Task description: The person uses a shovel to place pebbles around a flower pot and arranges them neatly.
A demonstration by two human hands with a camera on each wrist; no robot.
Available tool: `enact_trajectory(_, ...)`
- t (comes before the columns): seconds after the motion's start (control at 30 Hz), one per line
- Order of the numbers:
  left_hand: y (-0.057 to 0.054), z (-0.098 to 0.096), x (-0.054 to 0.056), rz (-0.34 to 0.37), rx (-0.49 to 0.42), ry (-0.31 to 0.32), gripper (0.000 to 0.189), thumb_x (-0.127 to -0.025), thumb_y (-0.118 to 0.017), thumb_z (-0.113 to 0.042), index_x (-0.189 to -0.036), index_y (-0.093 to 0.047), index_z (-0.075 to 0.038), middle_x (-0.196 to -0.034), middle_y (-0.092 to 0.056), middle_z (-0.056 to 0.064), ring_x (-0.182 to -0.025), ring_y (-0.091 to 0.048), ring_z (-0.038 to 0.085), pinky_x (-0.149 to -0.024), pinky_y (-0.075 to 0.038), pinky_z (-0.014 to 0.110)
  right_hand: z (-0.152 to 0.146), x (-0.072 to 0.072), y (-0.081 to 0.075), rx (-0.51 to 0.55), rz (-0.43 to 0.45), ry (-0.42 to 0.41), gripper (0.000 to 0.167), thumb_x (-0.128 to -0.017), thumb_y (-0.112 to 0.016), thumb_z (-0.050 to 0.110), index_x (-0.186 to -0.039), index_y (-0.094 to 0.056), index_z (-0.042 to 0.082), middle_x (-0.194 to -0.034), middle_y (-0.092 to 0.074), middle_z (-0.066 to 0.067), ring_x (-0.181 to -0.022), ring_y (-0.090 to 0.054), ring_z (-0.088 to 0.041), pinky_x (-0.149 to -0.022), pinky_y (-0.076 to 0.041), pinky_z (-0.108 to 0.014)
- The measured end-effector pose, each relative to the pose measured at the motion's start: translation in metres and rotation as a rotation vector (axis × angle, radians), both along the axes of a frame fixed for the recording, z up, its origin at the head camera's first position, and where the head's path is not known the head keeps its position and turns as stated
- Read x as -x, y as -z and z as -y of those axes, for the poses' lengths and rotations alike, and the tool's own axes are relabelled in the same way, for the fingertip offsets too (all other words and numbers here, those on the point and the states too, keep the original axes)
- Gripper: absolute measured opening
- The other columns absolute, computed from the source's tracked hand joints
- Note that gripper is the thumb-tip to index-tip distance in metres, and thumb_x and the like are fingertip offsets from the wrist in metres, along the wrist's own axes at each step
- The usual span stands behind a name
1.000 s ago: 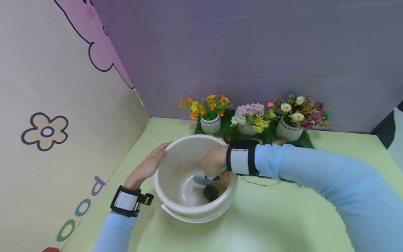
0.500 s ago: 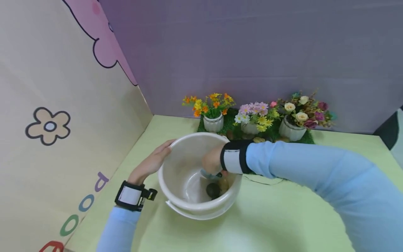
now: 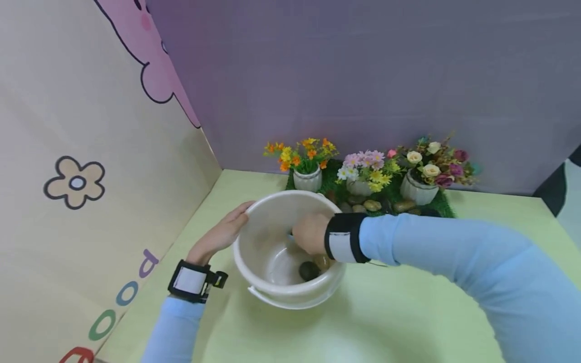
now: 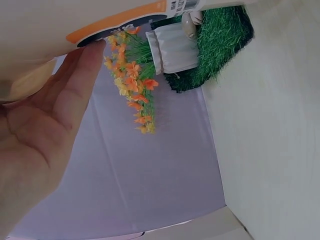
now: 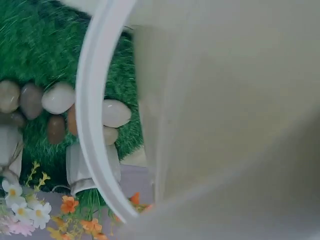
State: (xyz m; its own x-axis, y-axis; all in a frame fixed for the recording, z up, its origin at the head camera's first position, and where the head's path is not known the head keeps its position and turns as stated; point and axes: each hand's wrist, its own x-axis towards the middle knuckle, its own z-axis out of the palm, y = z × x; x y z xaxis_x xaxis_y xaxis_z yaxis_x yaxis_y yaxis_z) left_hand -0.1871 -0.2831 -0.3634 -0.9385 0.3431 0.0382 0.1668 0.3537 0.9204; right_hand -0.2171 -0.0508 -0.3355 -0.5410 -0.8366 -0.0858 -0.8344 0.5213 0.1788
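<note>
A white plastic bucket [image 3: 244, 262] stands tilted toward me on the pale green table, its mouth facing the head camera. My left hand [image 3: 222, 233] grips the bucket's left rim, thumb over the edge; the left wrist view shows its fingers [image 4: 82, 75] against the outer wall. Inside the bucket, my right hand [image 3: 312, 234] is curled round a small bluish thing [image 3: 291, 235], mostly hidden by the hand; I cannot tell its kind. Below that hand a dark round stone [image 3: 309, 271] and a tan one [image 3: 323, 262] lie at the bucket's bottom right.
Behind the bucket, a strip of artificial grass [image 3: 447, 205] bears smooth stones [image 3: 373, 205] and three potted flowers: orange-yellow [image 3: 307, 177], pink-white [image 3: 359, 186] and cream-purple [image 3: 418, 189]. A purple-grey wall [image 3: 363, 70] rises behind, and a decorated wall [image 3: 136, 161] stands left.
My right hand has shifted up a little inside the bucket, and the bluish thing has gone mostly out of sight behind it. The left hand keeps its grip on the rim.
</note>
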Motion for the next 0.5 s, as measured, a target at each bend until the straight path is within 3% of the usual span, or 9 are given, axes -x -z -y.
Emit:
enact_trajectory(0.13,0.000,-0.001,-0.002,0.007,0.013,0.009,0.043,-0.101,-0.024,-0.021,-0.141,-0.028,-0.006,-0.129,-0.046,0.025,-0.108,-0.054,0.041,-0.081,-0.055,0.040,-0.012,-0.002,0.002,0.113,-0.062,-0.069,0.020,-0.078,-0.062,0.006,-0.061,-0.053,0.012,-0.058,-0.056,-0.002,-0.053,-0.054,-0.019,-0.045,-0.047,-0.033)
enact_trajectory(0.3,-0.001,-0.001,-0.003,-0.006,0.015,0.002,0.043,-0.101,-0.024,-0.019,-0.141,-0.027,-0.004,-0.128,-0.046,0.027,-0.107,-0.055,0.041,-0.078,-0.056,0.040,-0.021,-0.008,0.002,0.146,-0.151,-0.160,0.019,-0.074,-0.063,0.003,-0.060,-0.054,0.012,-0.056,-0.054,0.000,-0.051,-0.052,-0.018,-0.042,-0.044,-0.030)
enact_trajectory(0.5,-0.003,-0.001,-0.002,-0.006,-0.007,0.006,0.043,-0.101,-0.023,-0.018,-0.141,-0.026,-0.004,-0.128,-0.046,0.028,-0.107,-0.055,0.042,-0.079,-0.055,0.041,-0.029,-0.018,-0.003,0.189,-0.223,-0.121,0.024,-0.070,-0.061,-0.004,-0.058,-0.054,0.014,-0.059,-0.057,0.001,-0.049,-0.048,-0.015,-0.039,-0.041,-0.027)
